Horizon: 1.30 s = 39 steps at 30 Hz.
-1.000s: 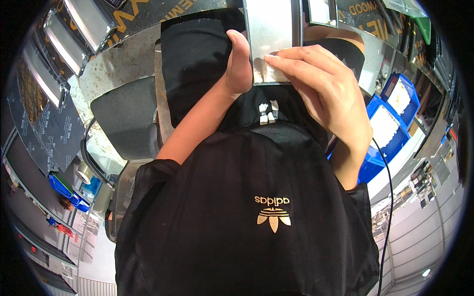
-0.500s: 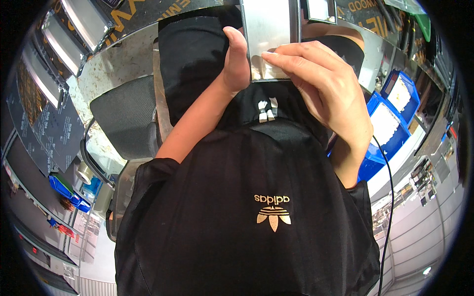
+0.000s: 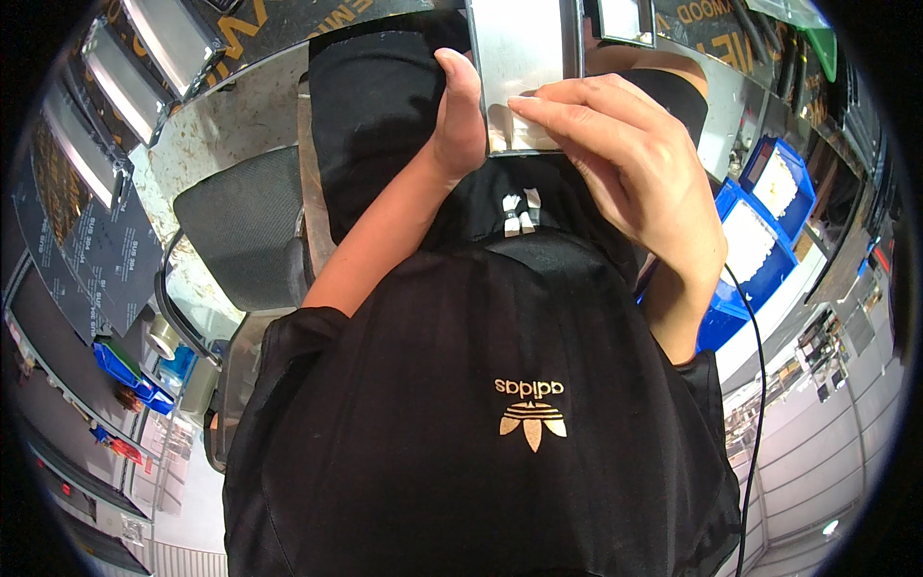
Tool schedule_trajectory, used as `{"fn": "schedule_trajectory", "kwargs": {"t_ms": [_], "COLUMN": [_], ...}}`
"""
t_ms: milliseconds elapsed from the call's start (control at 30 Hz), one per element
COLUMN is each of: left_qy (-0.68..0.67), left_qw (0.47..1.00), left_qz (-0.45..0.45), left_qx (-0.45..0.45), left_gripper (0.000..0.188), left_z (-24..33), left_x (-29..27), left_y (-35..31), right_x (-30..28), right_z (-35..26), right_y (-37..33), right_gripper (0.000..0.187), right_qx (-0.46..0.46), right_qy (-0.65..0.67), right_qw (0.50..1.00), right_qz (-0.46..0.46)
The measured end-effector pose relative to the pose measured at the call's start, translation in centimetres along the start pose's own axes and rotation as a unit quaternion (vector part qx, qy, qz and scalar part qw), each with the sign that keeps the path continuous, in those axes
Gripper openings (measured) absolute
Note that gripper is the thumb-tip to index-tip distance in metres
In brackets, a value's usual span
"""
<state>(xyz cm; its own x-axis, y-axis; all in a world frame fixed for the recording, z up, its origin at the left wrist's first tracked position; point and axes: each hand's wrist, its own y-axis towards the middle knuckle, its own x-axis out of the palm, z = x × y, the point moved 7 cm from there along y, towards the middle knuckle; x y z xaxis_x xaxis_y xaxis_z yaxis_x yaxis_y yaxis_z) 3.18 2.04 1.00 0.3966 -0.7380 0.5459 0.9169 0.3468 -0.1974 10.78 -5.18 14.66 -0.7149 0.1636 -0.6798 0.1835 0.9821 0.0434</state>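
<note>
We've got three silver panels (image 3: 125, 82) on the bench (image 3: 288, 21). Our left hand (image 3: 461, 125) sits against the left edge of a dark-rimmed metal tray (image 3: 524, 48) above our lap (fingers hidden, can't tell their state). Our right hand (image 3: 639, 154) has its fingers together, tips at the tray's near end; blue bins (image 3: 723, 329) stand further right.

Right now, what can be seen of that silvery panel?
The silvery panel is long and flat, with dark sides and a shiny, metal-looking face showing reflections at its near end. It extends forward over the lap, far end out of view. The left hand seems against its left edge; the right hand hides part of its right edge, fingertips apparently on the face.
</note>
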Motion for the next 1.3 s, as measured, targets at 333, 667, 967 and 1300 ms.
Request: {"fn": "schedule_trajectory", "kwargs": {"t_ms": [333,667,967,1300], "left_qy": [-0.066,0.008,-0.148,-0.002], "left_qw": [0.997,1.0,0.987,1.0], "left_qz": [-0.018,-0.002,-0.054,-0.014], "left_qx": [0.038,0.006,0.012,0.0], "left_gripper": [0.108,0.117,0.106,0.114], "left_z": [-0.3,-0.4,-0.3,-1.3], "left_x": [0.0,-0.3,0.7,-0.9], "left_y": [0.4,0.6,1.0,0.9], "right_x": [0.1,0.5,-0.3,3.6], "right_z": [0.4,0.8,2.9,5.3], "right_y": [0.4,0.6,-0.5,-3.2], "right_gripper": [0.037,0.035,0.025,0.025], "right_qx": [-0.005,0.044,0.166,0.155], "right_qy": [-0.011,-0.045,0.074,0.113], "right_qw": [1.0,0.998,0.98,0.972], "right_qz": [-0.013,-0.006,0.08,0.138]}}
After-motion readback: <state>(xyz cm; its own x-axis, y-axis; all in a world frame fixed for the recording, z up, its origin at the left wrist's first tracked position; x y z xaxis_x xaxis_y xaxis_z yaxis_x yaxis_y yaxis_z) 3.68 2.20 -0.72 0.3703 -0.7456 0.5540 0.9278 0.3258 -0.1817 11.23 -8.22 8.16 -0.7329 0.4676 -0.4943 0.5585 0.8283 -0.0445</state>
